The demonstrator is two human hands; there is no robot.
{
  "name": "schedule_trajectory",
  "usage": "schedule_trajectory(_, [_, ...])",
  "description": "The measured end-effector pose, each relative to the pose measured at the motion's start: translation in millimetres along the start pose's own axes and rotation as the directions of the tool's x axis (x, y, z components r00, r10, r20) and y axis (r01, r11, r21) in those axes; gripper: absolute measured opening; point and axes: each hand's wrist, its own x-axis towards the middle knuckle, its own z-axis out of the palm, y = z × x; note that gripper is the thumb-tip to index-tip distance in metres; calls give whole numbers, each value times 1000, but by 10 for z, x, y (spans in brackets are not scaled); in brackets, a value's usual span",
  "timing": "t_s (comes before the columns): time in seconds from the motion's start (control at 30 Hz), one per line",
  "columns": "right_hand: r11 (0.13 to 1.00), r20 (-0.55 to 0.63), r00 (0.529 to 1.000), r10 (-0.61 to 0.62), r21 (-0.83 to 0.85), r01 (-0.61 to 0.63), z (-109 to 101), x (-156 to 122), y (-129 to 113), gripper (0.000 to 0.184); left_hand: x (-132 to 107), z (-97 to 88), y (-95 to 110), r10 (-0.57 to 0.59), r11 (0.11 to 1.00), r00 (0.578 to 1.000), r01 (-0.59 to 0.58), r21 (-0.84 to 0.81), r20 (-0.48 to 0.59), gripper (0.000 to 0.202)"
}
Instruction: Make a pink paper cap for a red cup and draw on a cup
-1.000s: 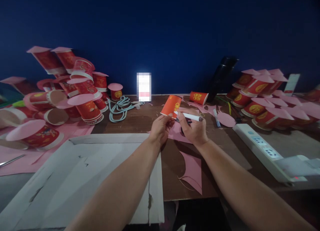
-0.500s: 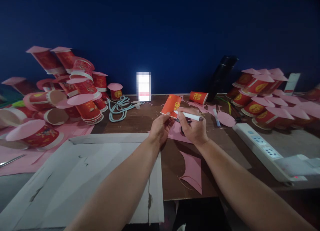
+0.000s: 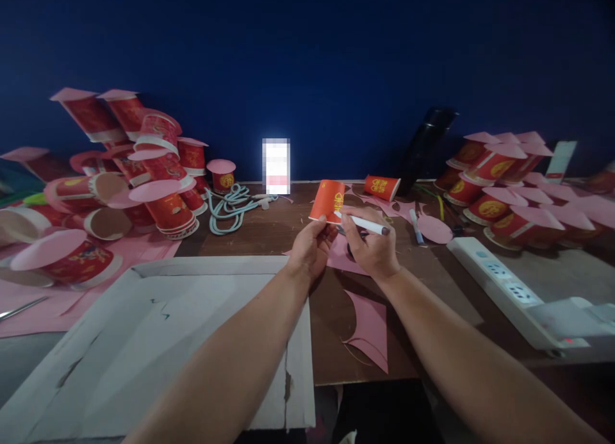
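A red paper cup (image 3: 325, 199) with yellow lettering is held by its lower rim in my left hand (image 3: 312, 246), tilted slightly above the table. My right hand (image 3: 373, 248) is closed around a white marker (image 3: 364, 223), whose tip touches or nearly touches the cup's side; I cannot tell which. The marker's dark end points right. Below the hands lie pink paper (image 3: 348, 259) and a pink offcut with curved edges (image 3: 371, 328). Behind them another red paper cup (image 3: 383, 186) rests on its side. A marker cap or second pen (image 3: 416, 227) lies to the right, beside a pink paper disc (image 3: 435, 229).
Red cups with pink paper tops are piled at left (image 3: 168, 210) and stacked at right (image 3: 490, 210). A white cardboard tray (image 3: 192, 341) lies front left. A power strip (image 3: 500, 290), coiled cable (image 3: 228, 210), lit screen (image 3: 276, 166) and black bottle (image 3: 427, 143) stand or lie around.
The cup has turned slightly in my left hand and sits a touch further left and more upright. The marker stays against its side, its back end a little lower.
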Motion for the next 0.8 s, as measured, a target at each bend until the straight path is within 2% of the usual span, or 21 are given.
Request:
schedule_trajectory(0.3, [1000, 10, 1000, -2, -2, 2, 13, 7, -22, 15, -5, 18, -26, -15, 996, 1000, 16, -84, 8, 11])
schedule_trajectory(0.8, [1000, 38, 999, 16, 3, -16, 10, 4, -40, 16, 2, 6, -18, -3, 998, 1000, 4, -68, 2, 8])
